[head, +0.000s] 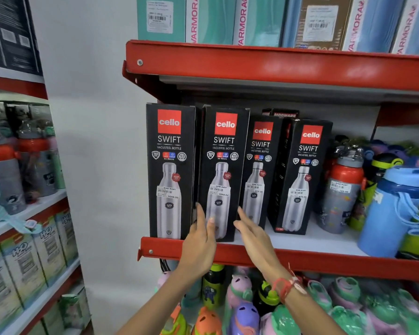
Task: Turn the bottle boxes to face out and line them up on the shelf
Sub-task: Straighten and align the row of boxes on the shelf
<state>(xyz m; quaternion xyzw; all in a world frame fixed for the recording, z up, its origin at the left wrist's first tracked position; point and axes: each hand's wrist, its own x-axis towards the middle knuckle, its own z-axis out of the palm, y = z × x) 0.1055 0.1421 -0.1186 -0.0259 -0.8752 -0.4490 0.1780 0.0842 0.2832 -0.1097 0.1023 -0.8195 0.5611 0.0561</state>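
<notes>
Several black Cello Swift bottle boxes stand upright on the red-edged shelf [300, 258], fronts facing out. The first box [171, 170] is at the left end. Beside it stands the second box [224, 170], tilted slightly. A third box [258, 170] sits further back, and the fourth box [302, 175] is angled a little. My left hand [200, 240] rests flat against the second box's lower left edge, thumb on its front. My right hand [252, 232] touches that box's lower right side with fingers spread.
Loose bottles crowd the shelf's right end, with an orange-capped grey bottle [341, 192] and a blue bottle [392, 209] closest. Teal boxes [211, 20] fill the shelf above. Children's bottles [242, 305] stand below. Another shelving unit [24, 213] is at left.
</notes>
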